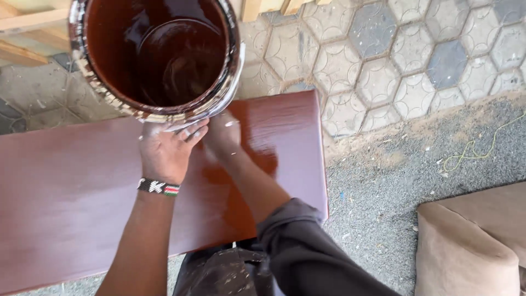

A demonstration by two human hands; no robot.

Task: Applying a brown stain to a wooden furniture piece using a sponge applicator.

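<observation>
Above the glossy reddish-brown wooden board (82, 186), whose long axis runs left to right, both hands grasp a paint-smeared round bucket of dark brown varnish (159, 55) at its near rim: left hand (167, 151) underneath, right hand (222, 134) beside it.

Glossy red-brown board (71, 192) lying flat over the ground (383, 181), wet sheen toward its far right corner; beneath and beyond it, hexagonal paving (383, 60) meets gravel past the right edge, where a thin yellow cord (476, 148) trails and a tan cushion (466, 246) sits.
</observation>
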